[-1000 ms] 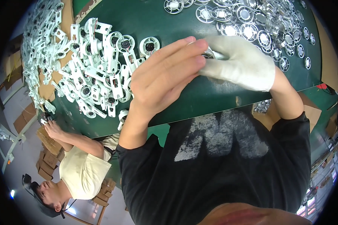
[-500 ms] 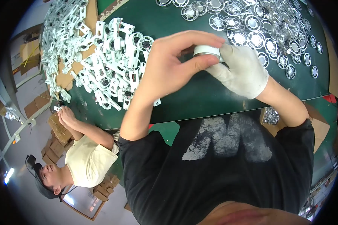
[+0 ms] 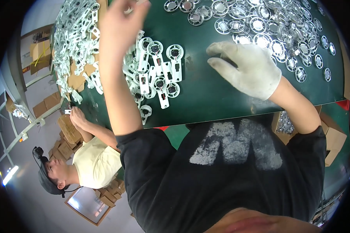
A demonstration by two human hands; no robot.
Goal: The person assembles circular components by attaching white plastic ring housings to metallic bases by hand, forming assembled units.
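Note:
My bare left hand (image 3: 122, 29) is raised at the top edge, over the white plastic parts, and smeared by motion. Its fingers look closed together, with a sliver of something pale at their tips that I cannot make out. In a white glove, my right hand (image 3: 249, 70) hovers over the green table, thumb and fingers apart with nothing between them. Below and beside my left hand lie white plastic parts (image 3: 159, 83), each a ring with a dark centre and a flat arm. Shiny silver spoked discs (image 3: 256, 23) are heaped just beyond my right hand.
A bigger heap of white parts (image 3: 72, 42) spreads over cardboard on the far left of the green table (image 3: 200, 103). A co-worker (image 3: 93, 159) in a pale shirt handles a small white piece at the left edge. An open carton (image 3: 286, 124) of silver pieces stands below the table's right front.
My hands have parted. The left moved up and left from the round white part held between them, over the white pieces. The gloved right stays near its place, now with nothing in it.

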